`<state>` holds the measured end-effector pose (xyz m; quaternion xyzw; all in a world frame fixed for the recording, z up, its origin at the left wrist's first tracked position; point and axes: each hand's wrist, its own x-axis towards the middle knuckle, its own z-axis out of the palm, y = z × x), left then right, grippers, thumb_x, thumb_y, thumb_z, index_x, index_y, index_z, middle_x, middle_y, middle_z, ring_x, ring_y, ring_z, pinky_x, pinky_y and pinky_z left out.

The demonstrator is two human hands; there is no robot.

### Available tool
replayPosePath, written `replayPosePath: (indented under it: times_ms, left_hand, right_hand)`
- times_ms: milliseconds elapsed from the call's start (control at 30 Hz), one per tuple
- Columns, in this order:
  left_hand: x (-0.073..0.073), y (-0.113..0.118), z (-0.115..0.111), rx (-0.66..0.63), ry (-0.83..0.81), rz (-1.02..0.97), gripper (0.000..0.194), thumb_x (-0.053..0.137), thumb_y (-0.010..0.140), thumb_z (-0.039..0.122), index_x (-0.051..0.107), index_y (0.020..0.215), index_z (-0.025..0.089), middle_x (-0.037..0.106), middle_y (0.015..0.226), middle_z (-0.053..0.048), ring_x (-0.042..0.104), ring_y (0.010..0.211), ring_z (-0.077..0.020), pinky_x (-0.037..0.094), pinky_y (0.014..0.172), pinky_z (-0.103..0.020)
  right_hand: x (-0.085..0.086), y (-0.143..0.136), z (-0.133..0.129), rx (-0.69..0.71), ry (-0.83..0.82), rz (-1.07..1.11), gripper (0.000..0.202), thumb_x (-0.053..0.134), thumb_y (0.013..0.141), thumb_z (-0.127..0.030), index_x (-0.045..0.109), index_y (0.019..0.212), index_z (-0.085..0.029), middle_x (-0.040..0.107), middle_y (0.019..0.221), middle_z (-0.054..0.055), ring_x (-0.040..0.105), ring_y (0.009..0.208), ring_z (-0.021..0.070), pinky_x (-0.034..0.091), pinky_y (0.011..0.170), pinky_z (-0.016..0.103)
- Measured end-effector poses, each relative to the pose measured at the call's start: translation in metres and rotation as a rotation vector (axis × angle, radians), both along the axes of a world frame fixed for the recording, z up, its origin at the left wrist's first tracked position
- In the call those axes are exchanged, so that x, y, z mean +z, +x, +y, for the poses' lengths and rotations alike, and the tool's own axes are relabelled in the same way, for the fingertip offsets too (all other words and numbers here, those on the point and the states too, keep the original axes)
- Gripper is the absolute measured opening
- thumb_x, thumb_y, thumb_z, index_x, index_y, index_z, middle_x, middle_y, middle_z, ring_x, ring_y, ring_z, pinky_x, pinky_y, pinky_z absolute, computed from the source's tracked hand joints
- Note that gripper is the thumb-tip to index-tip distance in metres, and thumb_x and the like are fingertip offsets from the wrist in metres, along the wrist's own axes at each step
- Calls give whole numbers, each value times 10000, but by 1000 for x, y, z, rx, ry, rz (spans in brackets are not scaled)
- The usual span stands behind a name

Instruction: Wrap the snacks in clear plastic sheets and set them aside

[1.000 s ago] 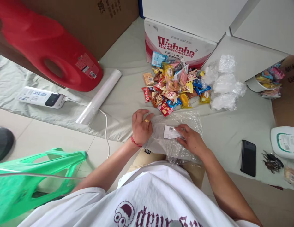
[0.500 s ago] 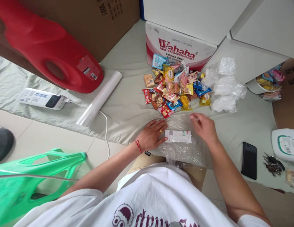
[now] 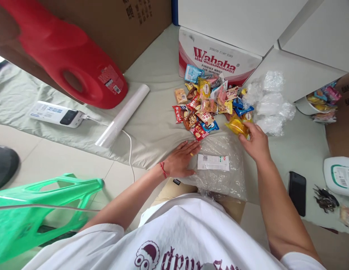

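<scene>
My left hand [image 3: 181, 159] lies flat with fingers stretched out, at the left edge of a sheet of clear plastic film [image 3: 233, 180]. On the film rests a white snack packet [image 3: 213, 162] with a barcode, just right of my left fingers. My right hand [image 3: 256, 141] pinches a yellow snack packet [image 3: 236, 126] at the front right of the snack pile. Several small wrapped snacks [image 3: 207, 105] in red, blue, brown and yellow make up that heap, against a Wahaba-style printed carton [image 3: 219, 56].
Film-wrapped bundles [image 3: 271, 103] sit right of the pile. A roll of film [image 3: 122, 116], a power bank [image 3: 56, 113] with a cable and a red jug [image 3: 78, 67] are at left. At right lie a phone [image 3: 297, 193], keys [image 3: 325, 199] and a white bottle [image 3: 339, 175].
My right hand has moved from above the film up and right to the pile and taken hold of a yellow snack packet. My left hand stays flat on the film's left side.
</scene>
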<state>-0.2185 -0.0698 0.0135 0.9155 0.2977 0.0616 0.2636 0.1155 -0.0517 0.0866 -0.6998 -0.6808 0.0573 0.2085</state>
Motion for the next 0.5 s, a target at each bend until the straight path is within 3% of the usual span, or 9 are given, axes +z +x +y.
replayPosePath:
  times_ms: [100,233,367,500]
  left_hand:
    - [3,-9,4,-33,-52,-61,1058,707,809,352,144,1673,119,129,1750,-197,148,1628,-341,129,1322,-550]
    - [8,-23,0,-63,-72,-125,1045,632,737,146,171,1673,192,146,1758,-146,138,1632,-322,146,1322,-575]
    - [22,-35,-21,-76,-11,-119,922,589,639,51,479,1537,226,258,1738,-90,156,1624,-356,113,1319,-617]
    - [31,-30,-58,-124,119,-180,759,645,783,99,511,1511,265,430,1659,-92,208,1614,-337,18,1311,-638]
  right_hand:
    - [15,-5,-42,221,-77,136,456,619,907,-282,635,1362,-250,694,1142,70,654,869,205,568,834,368]
    - [5,-34,-80,484,-140,182,445,568,962,-218,593,1403,-272,662,1286,87,622,1160,249,539,1025,434]
    - [-20,-50,-91,533,-273,60,512,572,951,-197,562,1461,-236,620,1370,128,575,1189,292,537,1030,500]
    - [-28,-49,-91,540,-308,28,532,558,977,-223,526,1508,-239,587,1429,137,568,1223,299,521,1057,523]
